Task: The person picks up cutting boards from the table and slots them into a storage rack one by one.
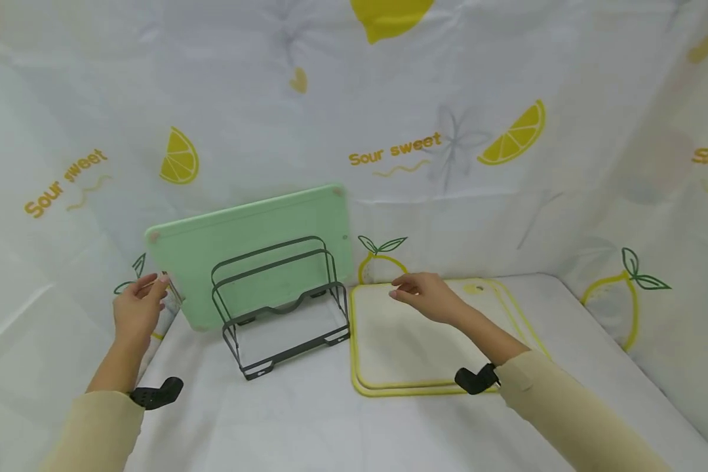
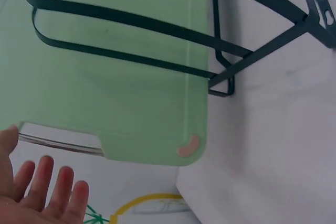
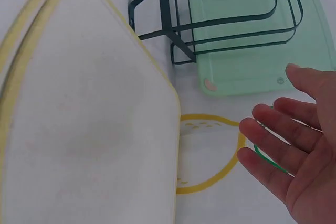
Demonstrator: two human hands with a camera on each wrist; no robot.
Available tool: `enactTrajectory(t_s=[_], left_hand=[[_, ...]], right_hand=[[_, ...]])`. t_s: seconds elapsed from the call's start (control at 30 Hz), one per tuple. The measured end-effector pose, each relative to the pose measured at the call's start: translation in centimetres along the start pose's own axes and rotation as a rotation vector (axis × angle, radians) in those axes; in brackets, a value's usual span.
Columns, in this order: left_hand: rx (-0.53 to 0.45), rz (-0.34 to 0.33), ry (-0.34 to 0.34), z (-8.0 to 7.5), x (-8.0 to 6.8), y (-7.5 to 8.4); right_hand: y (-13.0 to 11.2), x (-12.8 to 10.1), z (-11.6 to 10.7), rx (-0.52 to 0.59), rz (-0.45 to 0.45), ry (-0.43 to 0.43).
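Note:
A pale green cutting board point(image 1: 248, 252) stands on edge, leaning against the back cloth wall behind a dark wire rack point(image 1: 283, 308). My left hand point(image 1: 138, 308) hovers open just off the board's left end, fingers straight, touching nothing; the left wrist view shows the green board point(image 2: 121, 77), the rack point(image 2: 236, 35) and my fingers point(image 2: 50, 190). Two white boards with yellow rims point(image 1: 413, 341) lie stacked flat to the right of the rack. My right hand point(image 1: 427, 295) hangs open over their far edge, empty. In the right wrist view the stacked white boards point(image 3: 89, 119) lie left of my fingers point(image 3: 283, 140).
Lemon-printed white cloth point(image 1: 448, 144) covers the back and side walls and the surface. The cloth walls close in at the left and right. A black wrist mount point(image 1: 156, 393) sits on each sleeve.

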State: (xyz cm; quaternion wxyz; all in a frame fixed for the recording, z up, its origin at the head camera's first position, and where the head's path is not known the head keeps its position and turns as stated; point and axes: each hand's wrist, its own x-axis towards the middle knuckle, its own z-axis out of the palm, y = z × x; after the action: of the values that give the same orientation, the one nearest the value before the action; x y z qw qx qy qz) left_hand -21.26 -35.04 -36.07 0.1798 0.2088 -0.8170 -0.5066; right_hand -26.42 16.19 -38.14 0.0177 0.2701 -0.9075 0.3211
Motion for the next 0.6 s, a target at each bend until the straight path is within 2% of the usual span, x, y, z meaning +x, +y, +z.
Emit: enactTrajectory(t_s=[0.17,0.3,0.4,0.5,0.6], left_hand=[[-0.094,0.023,0.147,-1.3,-2.2,1.9],[-0.128,0.107,0.211,-1.6,-4.4,3.1],[-0.079,0.262,0.22,-1.1,-6.5,3.6],[0.007,0.484,0.217,-0.2,-8.6,3.6],[0.052,0.689,0.2,0.9,-10.4,3.7]], right_hand=[[0.2,-3.9,-0.8,-0.01,-0.032,0.057],[0.3,-6.5,-1.4,-0.035,-0.018,0.107],[0.5,-8.1,-1.7,-0.071,-0.015,0.152],[0.7,-9.4,-1.8,-0.101,-0.007,0.192],[1.1,-10.5,-1.8,-0.118,0.002,0.22]])
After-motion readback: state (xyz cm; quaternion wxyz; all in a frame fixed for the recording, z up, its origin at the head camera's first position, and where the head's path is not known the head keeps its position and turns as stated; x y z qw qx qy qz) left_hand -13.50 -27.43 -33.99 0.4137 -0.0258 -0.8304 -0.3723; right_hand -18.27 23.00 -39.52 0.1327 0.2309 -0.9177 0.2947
